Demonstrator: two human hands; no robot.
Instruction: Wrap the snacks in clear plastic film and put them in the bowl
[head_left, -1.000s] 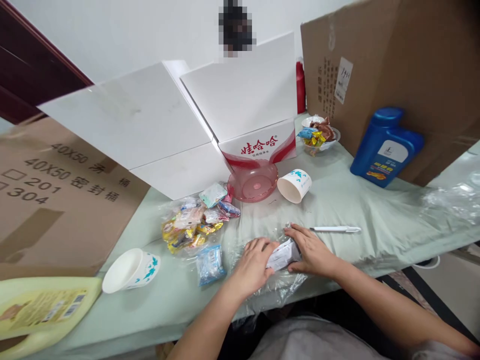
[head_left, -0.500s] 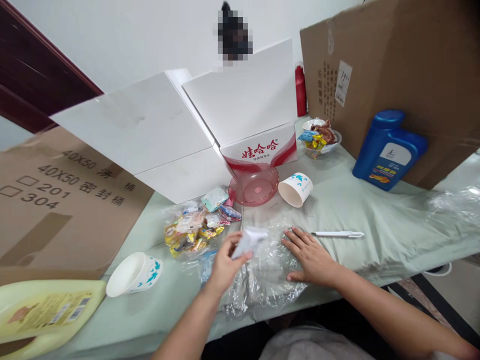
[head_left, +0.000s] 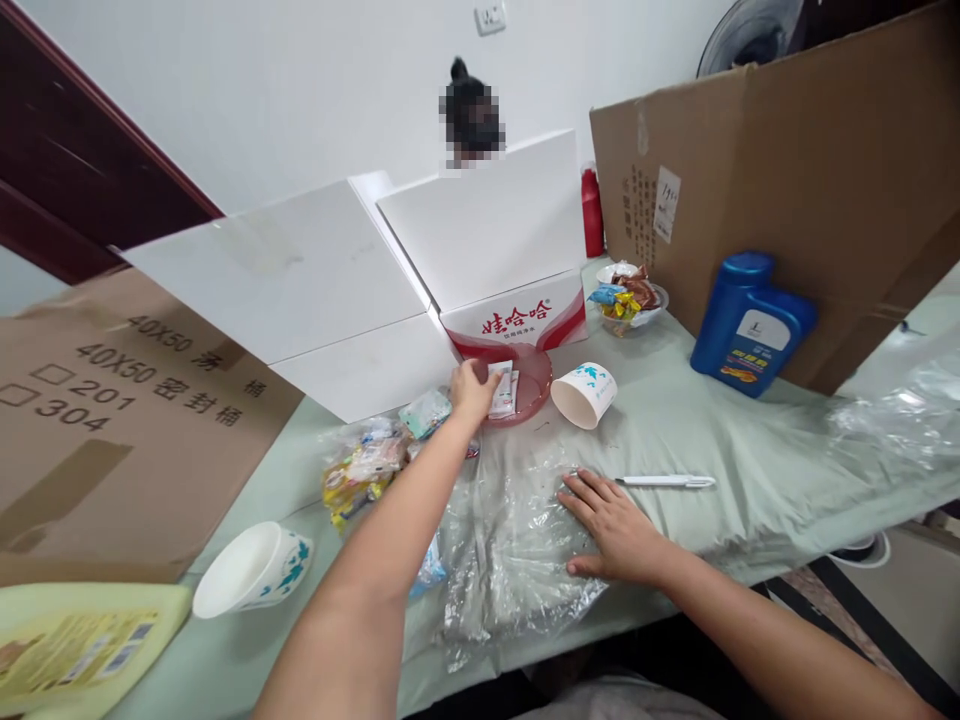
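A blue bottle (head_left: 750, 330) is stood before a large brown carton (head_left: 772, 180) at the right, and a red bottle (head_left: 592, 213) is placed by the carton's far end. At the left, a second carton (head_left: 165, 460) is printed with "40X50", and a pale yellow bottle (head_left: 82, 645) is cut off by the edge of view. A socket (head_left: 490, 18) is set in the white wall (head_left: 307, 90) above

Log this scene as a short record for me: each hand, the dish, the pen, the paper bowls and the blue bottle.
Left hand: at the white packets in the dish; grip unclear
Right hand: spread flat on clear plastic film
Dish: translucent pink, holding the packets
Pen: white, lying by the right hand's fingertips
Paper bowls: two, blue leaf print
Blue bottle: before a cardboard box
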